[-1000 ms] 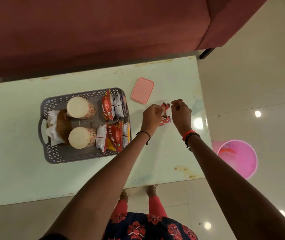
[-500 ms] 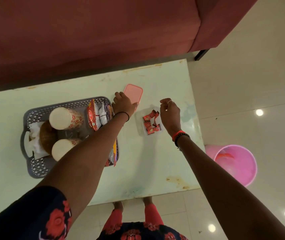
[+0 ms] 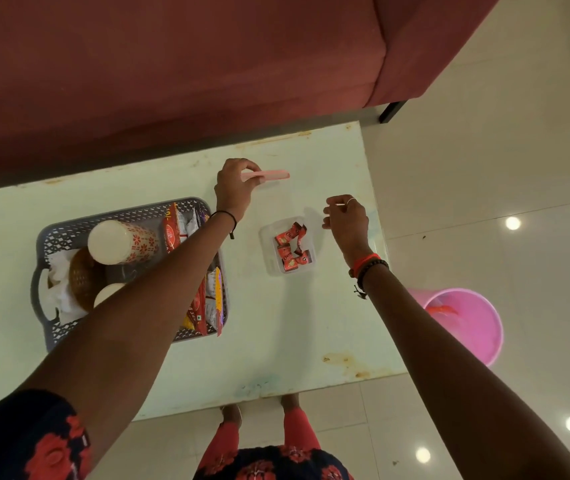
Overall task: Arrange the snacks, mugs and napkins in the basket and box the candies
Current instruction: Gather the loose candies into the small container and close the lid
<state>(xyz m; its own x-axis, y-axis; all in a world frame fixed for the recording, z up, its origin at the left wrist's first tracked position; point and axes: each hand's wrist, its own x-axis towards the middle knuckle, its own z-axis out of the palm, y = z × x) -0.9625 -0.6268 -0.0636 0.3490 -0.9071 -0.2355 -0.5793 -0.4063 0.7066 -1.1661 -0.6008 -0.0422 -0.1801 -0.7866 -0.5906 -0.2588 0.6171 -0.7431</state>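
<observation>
A clear plastic box (image 3: 266, 237) sits on the pale green table (image 3: 276, 341), holding several red candies (image 3: 292, 247). My left hand (image 3: 233, 188) grips the pink lid (image 3: 269, 175), lifted edge-on above the table beyond the box. My right hand (image 3: 345, 221) hovers just right of the box, fingers loosely curled, holding nothing that I can see. The grey basket (image 3: 53, 237) at the left holds two white mugs with red flowers (image 3: 122, 242), snack packets (image 3: 172, 230) and white napkins (image 3: 58, 292); my left forearm crosses over it.
A dark red sofa (image 3: 172, 81) runs along the table's far edge. A pink bucket (image 3: 467, 323) stands on the tiled floor to the right of the table. My feet show below the near edge.
My left hand left the candies, reached to the pink lid and lifted it off the table. My right hand drew back to the right of the box.
</observation>
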